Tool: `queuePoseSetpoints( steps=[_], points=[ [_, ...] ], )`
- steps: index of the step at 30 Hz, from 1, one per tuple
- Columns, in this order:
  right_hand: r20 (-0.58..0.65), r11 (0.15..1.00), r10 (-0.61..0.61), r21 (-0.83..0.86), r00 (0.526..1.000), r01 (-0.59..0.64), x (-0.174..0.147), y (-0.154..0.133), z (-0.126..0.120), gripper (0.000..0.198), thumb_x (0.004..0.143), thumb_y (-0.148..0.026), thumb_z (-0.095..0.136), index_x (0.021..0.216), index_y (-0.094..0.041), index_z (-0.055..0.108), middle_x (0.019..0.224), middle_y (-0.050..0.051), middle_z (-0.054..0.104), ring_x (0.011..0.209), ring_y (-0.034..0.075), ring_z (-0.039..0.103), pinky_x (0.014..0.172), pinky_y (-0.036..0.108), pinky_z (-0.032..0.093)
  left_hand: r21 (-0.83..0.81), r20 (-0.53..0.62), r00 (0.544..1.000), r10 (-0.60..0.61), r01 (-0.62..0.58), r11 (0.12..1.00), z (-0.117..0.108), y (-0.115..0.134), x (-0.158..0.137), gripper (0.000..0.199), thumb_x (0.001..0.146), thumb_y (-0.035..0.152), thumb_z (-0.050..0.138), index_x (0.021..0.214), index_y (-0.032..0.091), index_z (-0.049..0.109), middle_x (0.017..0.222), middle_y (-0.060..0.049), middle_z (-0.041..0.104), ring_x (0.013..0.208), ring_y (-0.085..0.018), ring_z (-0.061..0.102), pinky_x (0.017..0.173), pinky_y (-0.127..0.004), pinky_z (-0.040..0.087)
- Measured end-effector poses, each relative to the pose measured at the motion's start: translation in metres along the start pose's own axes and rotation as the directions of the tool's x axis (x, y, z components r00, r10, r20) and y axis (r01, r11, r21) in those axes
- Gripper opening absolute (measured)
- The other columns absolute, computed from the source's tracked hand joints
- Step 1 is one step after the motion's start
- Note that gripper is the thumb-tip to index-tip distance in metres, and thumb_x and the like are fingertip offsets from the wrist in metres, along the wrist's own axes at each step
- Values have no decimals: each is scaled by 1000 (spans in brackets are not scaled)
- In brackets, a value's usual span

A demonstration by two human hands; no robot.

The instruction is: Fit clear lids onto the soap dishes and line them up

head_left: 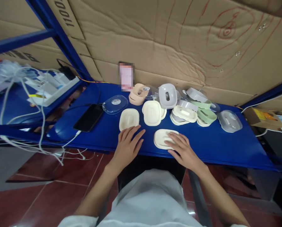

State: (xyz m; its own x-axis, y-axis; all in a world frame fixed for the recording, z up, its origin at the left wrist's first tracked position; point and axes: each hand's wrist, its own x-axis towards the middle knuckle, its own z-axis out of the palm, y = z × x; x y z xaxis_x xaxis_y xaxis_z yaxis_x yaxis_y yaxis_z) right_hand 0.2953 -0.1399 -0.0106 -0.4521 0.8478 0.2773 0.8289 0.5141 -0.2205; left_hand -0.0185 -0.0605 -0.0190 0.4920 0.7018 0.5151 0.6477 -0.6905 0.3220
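My left hand [130,140] lies with its fingers spread at the near edge of a cream plastic tray [129,118], fingertips touching or just over it. My right hand [180,146] rests open on the right part of another cream tray [161,138], covering that end. Behind them sit stacked cream pieces [152,113], a lavender piece with an oval slot [168,96] and a cream piece on a stack [185,113]. Green pieces [206,116] are to their right. A peach piece [136,96] stands at the back.
A clear lid [115,104] and a black phone [88,117] with a white cable lie on the left of the blue table [141,151]. Another clear lid [229,121] is on the right. A phone with a lit screen [126,75] leans against the cardboard wall [155,47].
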Motion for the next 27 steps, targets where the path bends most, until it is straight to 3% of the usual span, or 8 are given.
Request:
queuePoseSetpoints(
  steps=[3, 7, 11, 14, 18, 21, 25, 27],
  points=[
    [-110, 997, 43, -53, 993, -49, 17, 16, -17, 44, 112, -35, 51, 155, -30, 57, 166, 9, 53, 155, 30, 48, 124, 57, 40, -63, 132, 979, 157, -150, 987, 8, 22, 8, 44, 110, 29, 56, 154, 25, 55, 160, -13, 58, 144, -33, 55, 120, -55, 42],
    [-254, 967, 81, -213, 964, -137, 89, 33, -25, 45, 113, -35, 46, 155, -23, 57, 160, 13, 59, 152, 34, 50, 126, 58, 33, -138, 268, 921, 283, -254, 957, 21, 50, 13, 36, 108, 33, 63, 142, 20, 62, 148, -13, 67, 142, -33, 57, 118, -56, 46],
    [-219, 933, 94, -320, 971, -163, 158, 46, -11, 53, 111, -38, 49, 156, -10, 55, 146, 23, 67, 137, 39, 57, 124, 64, 30, -161, 199, 954, 222, -192, 968, 24, 41, 5, 14, 106, 25, 65, 118, 19, 69, 132, -11, 73, 135, -31, 63, 110, -52, 55],
    [-228, 910, 139, -355, 964, -215, 174, 54, -7, 41, 111, -30, 46, 141, -10, 67, 126, 21, 76, 118, 36, 64, 119, 62, 33, -225, 86, 985, 153, -130, 966, 21, 25, -3, 8, 106, 23, 66, 112, 20, 69, 127, -10, 74, 133, -29, 65, 112, -49, 58],
    [-354, 920, 121, -310, 927, -238, 140, 49, -24, 36, 113, -27, 44, 133, -16, 73, 122, 15, 78, 112, 31, 67, 115, 55, 37, -267, 30, 992, 125, -112, 957, 22, 17, -9, 9, 104, 22, 69, 113, 21, 70, 124, -10, 75, 132, -28, 66, 115, -51, 58],
    [-445, 953, 81, -226, 892, -200, 88, 30, -36, 31, 112, -28, 53, 136, -22, 71, 122, 10, 79, 112, 26, 70, 112, 49, 41, -267, 27, 998, 57, -47, 963, 25, 18, -12, 29, 103, 24, 71, 132, 23, 67, 145, -14, 65, 133, -30, 66, 112, -51, 61],
    [-342, 996, -10, -83, 940, -20, 19, 3, -30, 31, 107, -20, 63, 136, -26, 69, 122, 7, 79, 114, 25, 71, 110, 48, 46, -301, 2, 999, -37, 35, 953, 25, 18, -14, 63, 102, 27, 72, 160, 30, 47, 177, -17, 26, 149, -34, 54, 113, -51, 61],
    [-280, 1000, -21, -4, 960, 20, -1, -5, -19, 32, 106, -18, 63, 137, -26, 68, 123, 6, 78, 118, 25, 70, 111, 49, 48, -300, 1, 1000, -3, 3, 954, 25, 16, -14, 68, 103, 27, 72, 163, 33, 42, 179, -15, 23, 159, -36, 42, 121, -55, 54]
  ],
)
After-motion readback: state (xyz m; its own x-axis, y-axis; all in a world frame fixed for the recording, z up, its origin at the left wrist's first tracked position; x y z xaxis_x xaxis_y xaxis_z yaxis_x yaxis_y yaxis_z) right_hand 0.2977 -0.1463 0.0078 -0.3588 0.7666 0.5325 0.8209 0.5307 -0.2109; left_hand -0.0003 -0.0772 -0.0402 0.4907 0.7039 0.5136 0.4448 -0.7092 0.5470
